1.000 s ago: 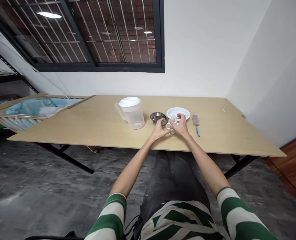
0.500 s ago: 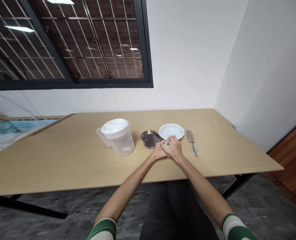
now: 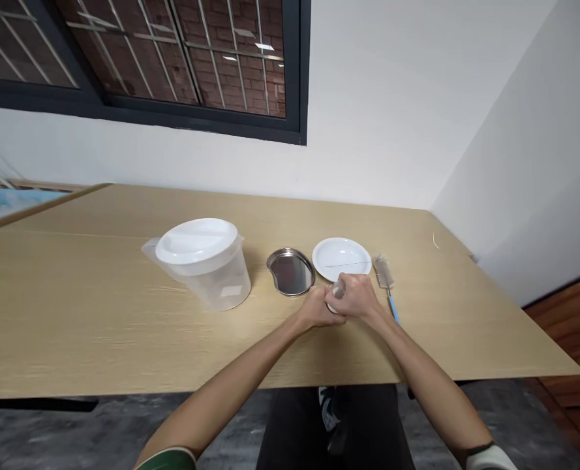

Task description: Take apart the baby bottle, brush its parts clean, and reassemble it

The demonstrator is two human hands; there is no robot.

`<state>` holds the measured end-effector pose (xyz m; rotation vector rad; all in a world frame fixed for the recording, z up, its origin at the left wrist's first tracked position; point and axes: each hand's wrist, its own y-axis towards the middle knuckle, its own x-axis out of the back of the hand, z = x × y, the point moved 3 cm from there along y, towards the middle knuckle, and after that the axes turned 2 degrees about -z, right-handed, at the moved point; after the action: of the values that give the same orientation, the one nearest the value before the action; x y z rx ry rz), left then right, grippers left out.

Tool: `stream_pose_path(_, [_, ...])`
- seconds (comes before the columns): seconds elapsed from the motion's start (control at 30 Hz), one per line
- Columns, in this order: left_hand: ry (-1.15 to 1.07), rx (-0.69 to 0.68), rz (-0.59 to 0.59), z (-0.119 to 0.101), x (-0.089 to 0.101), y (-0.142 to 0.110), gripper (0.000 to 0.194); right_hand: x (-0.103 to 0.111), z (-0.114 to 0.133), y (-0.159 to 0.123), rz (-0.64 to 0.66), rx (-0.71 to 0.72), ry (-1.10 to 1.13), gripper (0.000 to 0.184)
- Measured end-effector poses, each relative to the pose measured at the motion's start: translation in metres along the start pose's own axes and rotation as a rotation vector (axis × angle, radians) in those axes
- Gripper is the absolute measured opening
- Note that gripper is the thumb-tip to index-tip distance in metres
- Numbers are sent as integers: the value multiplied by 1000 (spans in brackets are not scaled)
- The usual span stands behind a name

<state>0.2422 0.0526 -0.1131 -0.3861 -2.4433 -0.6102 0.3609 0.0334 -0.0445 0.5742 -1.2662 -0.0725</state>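
Observation:
Both my hands are wrapped around a small clear container (image 3: 337, 289) with a round top, just above the table. My left hand (image 3: 318, 307) closes on its lower left side, and my right hand (image 3: 357, 295) grips its upper right side. Fingers cover most of it, so its exact kind is hidden. Directly beyond my hands lies a white dish (image 3: 341, 251) with a thin wire-like rod across it. A steel kidney-shaped tray (image 3: 292, 273) sits to the left of the dish. Right of my right hand is a bottle brush (image 3: 383, 274) with a blue handle.
A translucent lidded plastic pitcher (image 3: 221, 277) stands on the left of the wooden table (image 3: 98, 307). A small pale bent strip (image 3: 435, 241) lies at the far right. Behind the table are a wall and a barred window (image 3: 196, 59).
My view has dipped and come nearer the table. The clear container has tilted, and my right hand has turned over its top. Both hands keep their grip.

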Motion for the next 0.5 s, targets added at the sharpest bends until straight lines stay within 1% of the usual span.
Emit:
stream_pose_path(0.1, [7,-2,-22,-2,1,1,21,1,-2,8,84,18,76,27])
stream_pose_path(0.27, [11,13,-45,-4,1,1,15,0,-9,18,161,77,190,23])
stream_pose_path(0.37, [-19,13,-40,-3,2,-1,17,9,-12,23,193,181,348,22])
stream_pose_path(0.43, [-48,8,-40,-3,2,-2,22,25,-15,29,148,257,479,24])
stream_pose_path(0.47, [-61,7,-42,-2,2,-3,23,34,-19,32,104,262,522,27])
stream_pose_path(0.5, [-74,11,-45,-2,2,-4,24,43,-24,37,54,230,536,30])
